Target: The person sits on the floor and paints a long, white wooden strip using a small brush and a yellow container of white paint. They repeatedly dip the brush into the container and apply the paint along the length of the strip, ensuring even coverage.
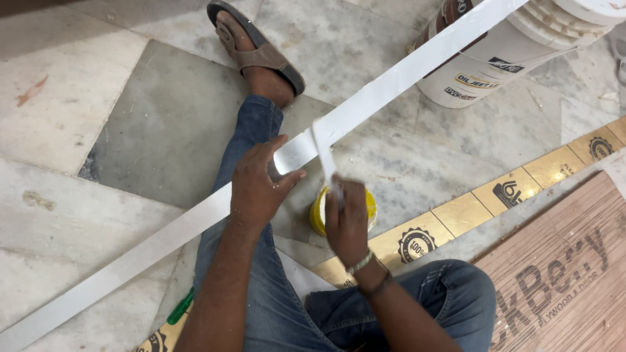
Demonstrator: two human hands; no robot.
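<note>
1. Nearest you, your jeans-clad legs (315, 327) fill the lower centre of the frame.
2. Your left hand (259, 186) is clamped around the long white strip (381, 91), which runs from lower left to upper right.
3. Your right hand (347, 220) pinches a thin peeling film (324, 150) above a yellow tin (367, 203).
4. The strip looks light and bendy, so hold it close beside the peel point; the film seems likely to tear.
5. A white bucket (513, 42) sits at upper right.

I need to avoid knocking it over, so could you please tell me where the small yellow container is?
The small yellow container stands on the floor just behind the right hand, beside the gold-printed strip.
</note>
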